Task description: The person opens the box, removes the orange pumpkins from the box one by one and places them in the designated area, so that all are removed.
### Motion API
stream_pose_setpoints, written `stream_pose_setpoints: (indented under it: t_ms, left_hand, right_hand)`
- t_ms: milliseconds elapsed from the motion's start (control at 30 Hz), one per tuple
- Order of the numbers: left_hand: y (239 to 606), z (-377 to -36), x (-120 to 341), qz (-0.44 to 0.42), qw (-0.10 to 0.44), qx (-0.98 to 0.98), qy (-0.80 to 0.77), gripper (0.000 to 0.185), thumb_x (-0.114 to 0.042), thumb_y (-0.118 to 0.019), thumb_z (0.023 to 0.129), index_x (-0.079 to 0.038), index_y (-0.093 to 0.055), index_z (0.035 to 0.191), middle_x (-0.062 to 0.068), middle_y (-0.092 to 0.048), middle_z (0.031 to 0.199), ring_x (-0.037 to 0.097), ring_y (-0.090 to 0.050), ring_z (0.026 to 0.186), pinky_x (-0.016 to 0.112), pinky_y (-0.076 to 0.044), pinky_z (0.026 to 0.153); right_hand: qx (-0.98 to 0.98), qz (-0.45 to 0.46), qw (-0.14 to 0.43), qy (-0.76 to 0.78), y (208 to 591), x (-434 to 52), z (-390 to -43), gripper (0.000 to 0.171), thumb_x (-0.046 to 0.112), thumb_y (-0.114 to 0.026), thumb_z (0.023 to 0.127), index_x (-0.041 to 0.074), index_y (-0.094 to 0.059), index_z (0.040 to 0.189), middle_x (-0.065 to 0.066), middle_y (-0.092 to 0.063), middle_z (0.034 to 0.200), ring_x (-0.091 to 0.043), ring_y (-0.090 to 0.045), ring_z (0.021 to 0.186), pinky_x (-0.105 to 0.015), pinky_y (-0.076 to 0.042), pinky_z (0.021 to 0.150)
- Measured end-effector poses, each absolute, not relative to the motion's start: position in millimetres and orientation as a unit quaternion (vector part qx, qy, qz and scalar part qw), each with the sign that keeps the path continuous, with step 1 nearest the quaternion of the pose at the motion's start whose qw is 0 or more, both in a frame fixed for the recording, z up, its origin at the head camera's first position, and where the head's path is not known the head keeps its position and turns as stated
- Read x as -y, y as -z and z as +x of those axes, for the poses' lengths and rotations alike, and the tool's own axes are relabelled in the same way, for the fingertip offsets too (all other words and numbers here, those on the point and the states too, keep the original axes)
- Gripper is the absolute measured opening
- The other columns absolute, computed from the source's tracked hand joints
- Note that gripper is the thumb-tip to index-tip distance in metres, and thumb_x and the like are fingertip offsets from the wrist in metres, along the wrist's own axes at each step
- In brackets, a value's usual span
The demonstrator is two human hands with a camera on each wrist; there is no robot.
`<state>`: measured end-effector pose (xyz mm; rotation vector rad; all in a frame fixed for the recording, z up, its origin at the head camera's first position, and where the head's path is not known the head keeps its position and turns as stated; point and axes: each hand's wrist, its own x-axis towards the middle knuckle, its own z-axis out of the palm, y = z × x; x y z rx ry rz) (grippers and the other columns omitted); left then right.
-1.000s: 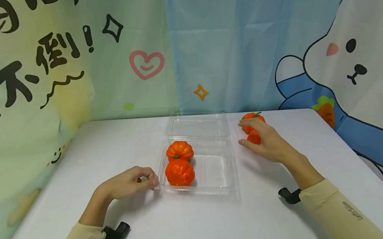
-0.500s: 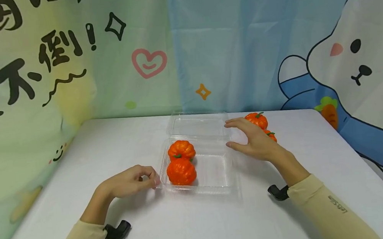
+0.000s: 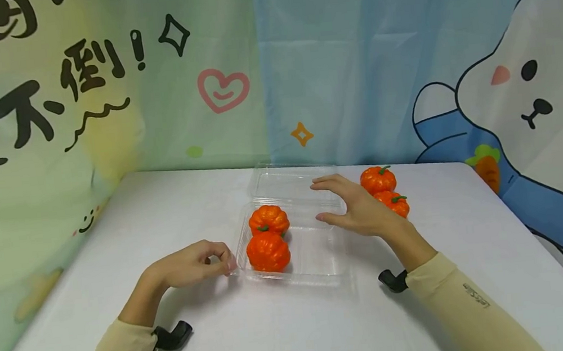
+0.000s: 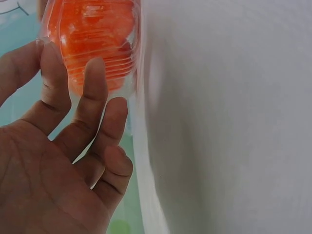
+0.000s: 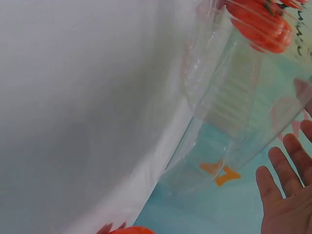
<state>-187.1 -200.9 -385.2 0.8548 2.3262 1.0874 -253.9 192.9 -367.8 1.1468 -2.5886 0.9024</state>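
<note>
The left hand (image 3: pixel 193 266) has its grip closed on the near left corner of the clear plastic clamshell box (image 3: pixel 319 251): thumb and curled fingers (image 4: pixel 95 92) pinch the rim. The right hand (image 3: pixel 358 210) hovers with an open grip, fingers spread and holding nothing, over the box's far right side, near the hinge; whether it touches the plastic is hard to tell. The box sits mid-surface, its long axis running left to right, and its lid (image 3: pixel 289 183) lies open, folded back away from the person. Two orange toy pumpkins (image 3: pixel 267 250) fill its left half, one behind the other. Two more pumpkins (image 3: pixel 377 179) stand on the white surface (image 3: pixel 286 327) just right of the right hand.
</note>
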Motion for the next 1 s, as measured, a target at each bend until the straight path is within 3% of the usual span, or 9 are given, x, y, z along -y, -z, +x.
stream_pose_setpoints:
  t_ms: [500, 1000]
  left_hand:
    - [388, -186, 200, 0.307, 0.217, -0.835, -0.401, 0.015, -0.016, -0.058, 0.101, -0.011, -0.069, 0.091, 0.005, -0.071, 0.100, 0.021, -0.057, 0.096, 0.032, -0.043, 0.083]
    - [389, -188, 201, 0.310, 0.213, -0.840, -0.390, 0.016, -0.017, -0.059, 0.101, -0.010, -0.070, 0.091, -0.002, -0.069, 0.097, 0.017, -0.054, 0.088, 0.027, -0.040, 0.075]
  right_hand:
    - [0.841, 0.434, 0.058, -0.319, 369, -161, -257, 0.061, 0.019, -0.082, 0.088, 0.010, -0.057, 0.143, -0.007, -0.053, 0.150, -0.026, -0.048, 0.140, -0.049, -0.042, 0.112]
    - [0.835, 0.469, 0.038, -0.287, 367, -133, -254, 0.060, 0.012, -0.082, 0.087, 0.003, -0.058, 0.141, -0.013, -0.057, 0.147, -0.031, -0.053, 0.137, -0.050, -0.041, 0.113]
